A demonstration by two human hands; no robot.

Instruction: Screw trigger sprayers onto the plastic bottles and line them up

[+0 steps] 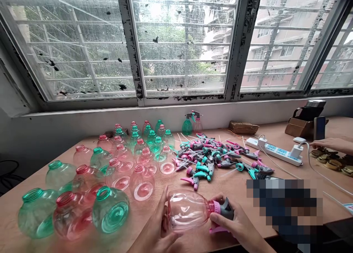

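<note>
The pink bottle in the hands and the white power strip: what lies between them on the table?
In the head view, a pile of trigger spray heads lies between the pink bottle and the power strip.

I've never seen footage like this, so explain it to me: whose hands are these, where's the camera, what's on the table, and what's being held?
One camera, worn on a person's head, looks down at their bare hands. The left hand steadies a pink bottle lying on its side; the right hand grips the spray head at its neck. On the wooden table stand open pink and green bottles, beside a pile of loose spray heads and a power strip. Another person's hand shows at far right.
</note>
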